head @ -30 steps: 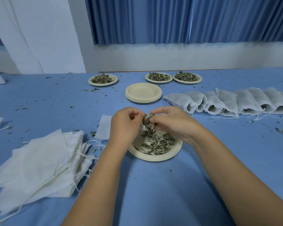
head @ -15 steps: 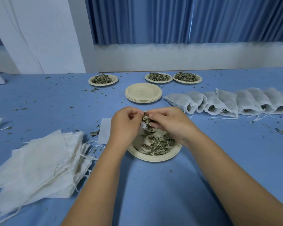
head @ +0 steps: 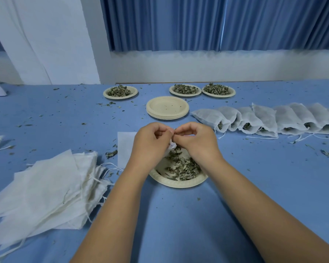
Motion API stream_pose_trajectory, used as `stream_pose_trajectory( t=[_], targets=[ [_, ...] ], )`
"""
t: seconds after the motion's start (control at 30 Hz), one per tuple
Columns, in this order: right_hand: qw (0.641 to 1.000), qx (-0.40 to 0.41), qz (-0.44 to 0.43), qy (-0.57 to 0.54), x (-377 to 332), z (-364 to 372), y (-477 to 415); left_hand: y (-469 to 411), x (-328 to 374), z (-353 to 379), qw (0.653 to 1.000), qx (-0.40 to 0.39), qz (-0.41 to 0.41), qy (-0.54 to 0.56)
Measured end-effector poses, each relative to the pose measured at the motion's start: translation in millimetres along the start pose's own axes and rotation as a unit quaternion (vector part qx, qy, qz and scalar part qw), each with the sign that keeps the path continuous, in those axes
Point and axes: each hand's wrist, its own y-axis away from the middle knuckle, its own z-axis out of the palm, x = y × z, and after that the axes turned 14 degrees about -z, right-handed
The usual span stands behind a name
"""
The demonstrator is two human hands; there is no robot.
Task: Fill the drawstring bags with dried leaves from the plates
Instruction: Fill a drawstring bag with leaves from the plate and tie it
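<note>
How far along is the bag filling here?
Done: a row of filled bags lies right, beside a stack of empty plates. In hand: left hand and right hand pinch a bag over the near plate of leaves. Left: three heaped far plates, a pile of empty bags.

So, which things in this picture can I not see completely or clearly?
Head view: drawstring bag, mostly hidden by the left hand and right hand pinching it.
Head view: row of filled bags, cut off by the right edge.
Head view: pile of empty bags, cut off by the left edge.
</note>
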Motion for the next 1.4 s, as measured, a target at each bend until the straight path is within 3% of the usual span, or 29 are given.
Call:
stream_pose_trajectory(
  t=[0.1,0.27,0.4,0.5,0.6,0.7,0.83,0.9,1.0,1.13,1.23,1.4],
  targets=[
    [1.0,-0.01,0.002,0.002,1.0,0.4,0.4,-0.2,-1.3,0.6,1.0,0.005,-0.015,0.009],
    [0.988,-0.106,0.051,-0.096,-1.8,-12.7,-5.5,-2.3,-1.2,-3.9,0.995,0.003,-0.062,0.072],
    [0.987,-0.058,0.108,-0.103,3.4,-13.2,-9.2,-1.1,2.8,-6.3,0.989,-0.037,-0.079,0.118],
    [0.958,-0.109,0.198,-0.177,6.4,-13.4,-11.4,-0.7,4.0,-8.5,0.989,-0.045,-0.073,0.121],
    [0.933,-0.142,0.196,-0.266,6.3,-9.6,-10.6,1.2,5.4,-9.3,0.995,-0.034,-0.05,0.085],
    [0.953,-0.112,0.163,-0.231,7.0,-3.2,-10.3,3.6,6.4,-8.5,1.0,-0.012,0.009,0.01],
    [0.987,-0.071,0.14,-0.025,12.8,6.8,-10.9,9.7,6.4,-0.9,0.996,-0.055,0.043,-0.061],
    [0.99,-0.07,0.126,0.008,12.6,9.7,-10.9,10.2,5.3,1.9,0.996,-0.04,0.045,-0.07],
    [0.979,-0.108,0.157,-0.074,8.7,3.2,-13.9,4.5,4.2,-1.8,0.999,0.008,0.027,-0.041],
    [0.926,-0.125,0.248,-0.257,-5.5,-18.6,-17.1,-0.4,2.1,-8.0,0.999,0.051,0.015,-0.002],
    [0.922,-0.144,0.246,-0.263,-10.5,-30.7,-14.9,-1.3,1.6,-9.5,0.997,0.078,0.017,0.006],
    [0.952,-0.132,0.212,-0.177,-8.0,-25.9,-15.4,0.5,2.3,-7.4,0.997,0.07,0.026,-0.004]
  ],
)
